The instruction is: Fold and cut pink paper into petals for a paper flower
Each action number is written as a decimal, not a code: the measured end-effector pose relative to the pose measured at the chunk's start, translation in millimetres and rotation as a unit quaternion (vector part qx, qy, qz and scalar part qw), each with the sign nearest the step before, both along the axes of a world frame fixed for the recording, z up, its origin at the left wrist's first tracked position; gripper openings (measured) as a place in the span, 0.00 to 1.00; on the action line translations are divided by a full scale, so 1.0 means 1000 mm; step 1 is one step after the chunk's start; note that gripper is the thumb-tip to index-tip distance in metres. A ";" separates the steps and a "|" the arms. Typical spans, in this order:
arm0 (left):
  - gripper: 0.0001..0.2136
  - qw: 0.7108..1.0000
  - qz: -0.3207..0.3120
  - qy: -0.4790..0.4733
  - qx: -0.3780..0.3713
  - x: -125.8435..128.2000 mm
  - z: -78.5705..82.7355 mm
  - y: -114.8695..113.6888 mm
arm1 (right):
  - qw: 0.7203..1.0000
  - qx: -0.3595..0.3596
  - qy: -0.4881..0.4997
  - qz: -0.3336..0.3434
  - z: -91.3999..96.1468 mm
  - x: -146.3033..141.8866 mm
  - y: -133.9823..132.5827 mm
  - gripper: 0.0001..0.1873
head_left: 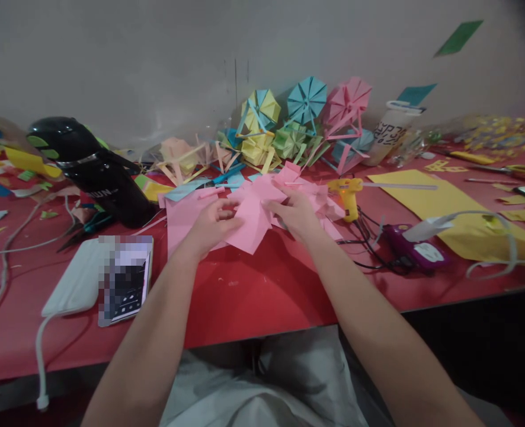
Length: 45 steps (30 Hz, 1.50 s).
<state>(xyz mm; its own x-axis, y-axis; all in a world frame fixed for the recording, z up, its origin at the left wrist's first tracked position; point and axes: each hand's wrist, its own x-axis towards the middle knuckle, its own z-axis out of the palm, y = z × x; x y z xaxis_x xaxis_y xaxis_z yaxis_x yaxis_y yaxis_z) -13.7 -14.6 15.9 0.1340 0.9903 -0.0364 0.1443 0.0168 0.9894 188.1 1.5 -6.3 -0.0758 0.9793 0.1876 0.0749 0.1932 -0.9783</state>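
A folded pink paper piece (252, 220) with pointed, creased panels is held between my two hands above the red table. My left hand (214, 226) has its fingers curled at the left edge of this piece. On the opposite edge, my right hand (297, 214) grips it with thumb and fingers. Under and beside my left hand lies a flat pink sheet (178, 216). More folded pink paper (322, 201) sits just behind and to the right of my right hand, partly covered by it.
A yellow glue gun (349, 198) and a purple power socket (416, 252) with cables are at the right, near yellow sheets (405, 193). A phone (127, 284), white power bank (76, 279) and black bottle (93, 172) stand left. Finished paper umbrellas (307, 99) line the wall.
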 end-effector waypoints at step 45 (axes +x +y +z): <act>0.17 0.992 0.026 -0.114 -0.036 0.005 -0.004 0.001 | 0.995 0.054 -0.035 0.073 -0.007 -0.004 0.004 0.15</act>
